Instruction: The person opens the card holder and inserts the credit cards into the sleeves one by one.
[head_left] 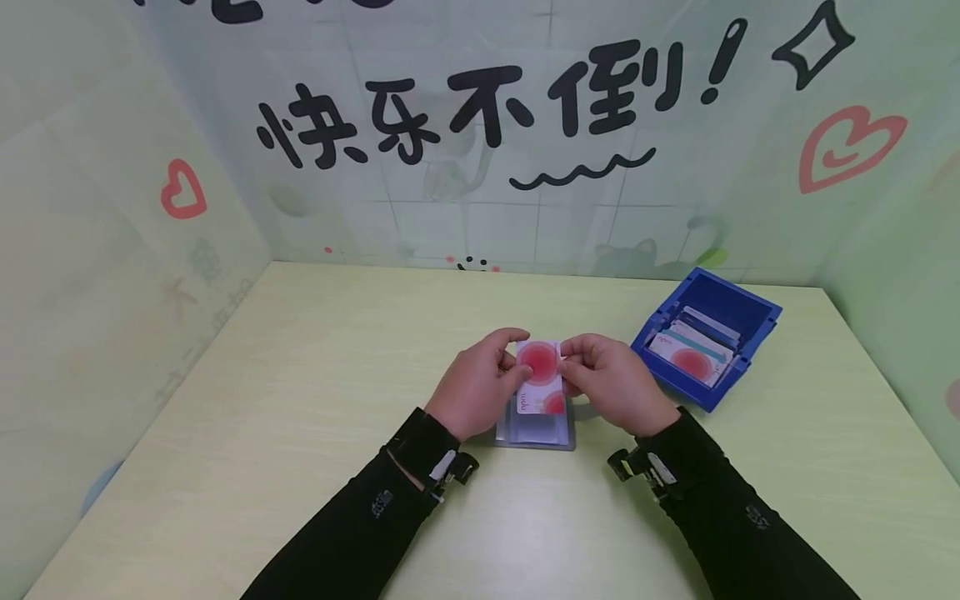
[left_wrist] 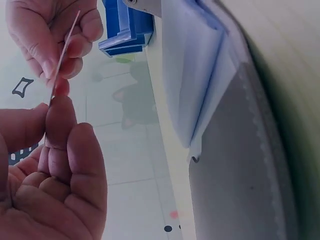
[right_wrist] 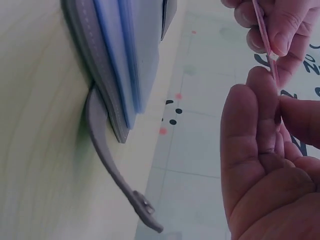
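Black sleeves [head_left: 352,525] flank a grey wallet [head_left: 536,432], blue box [head_left: 722,302] near the right hand [head_left: 617,385].

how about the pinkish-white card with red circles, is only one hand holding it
No, the left hand and right hand both pinch the card in the head view.

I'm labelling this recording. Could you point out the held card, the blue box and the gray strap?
Card [head_left: 541,380], head view: middle of its printed face.
Blue box [head_left: 729,303], head view: bare inside of its far half.
Gray strap [right_wrist: 110,159], right wrist view: between its ends.
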